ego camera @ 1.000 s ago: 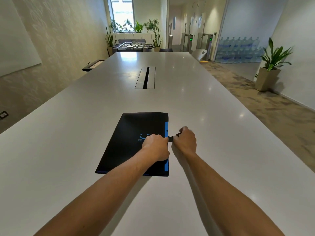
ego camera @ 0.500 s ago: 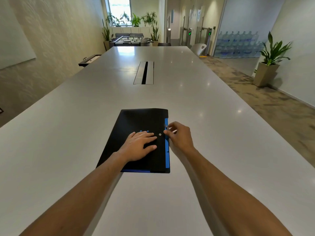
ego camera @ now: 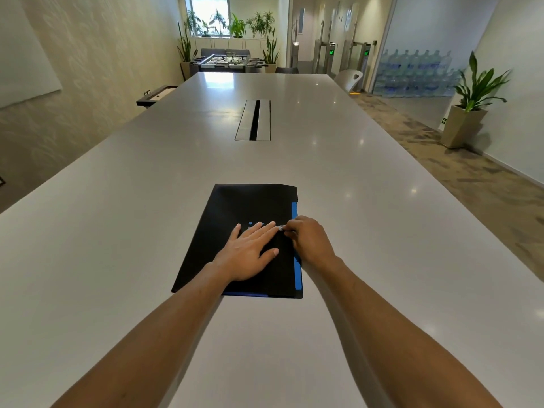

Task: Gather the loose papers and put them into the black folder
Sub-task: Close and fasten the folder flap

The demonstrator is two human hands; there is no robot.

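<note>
The black folder (ego camera: 235,207) lies closed and flat on the white table (ego camera: 117,231), a blue strip along its right edge. My left hand (ego camera: 250,254) rests flat on the cover with fingers spread. My right hand (ego camera: 309,240) sits at the folder's right edge, its fingertips pinched on the small silver snap of the closing strap (ego camera: 281,228). No loose papers show outside the folder.
A metal cable hatch (ego camera: 253,119) is set into the table's middle, farther away. Carpeted floor runs along the table's right side, with a potted plant (ego camera: 471,98) by the wall. A foosball table (ego camera: 226,61) and a white chair (ego camera: 348,79) stand beyond the far end.
My left hand went from a fist at the folder's edge to lying flat on the cover. My right hand brought the strap from beyond the edge onto the cover.
</note>
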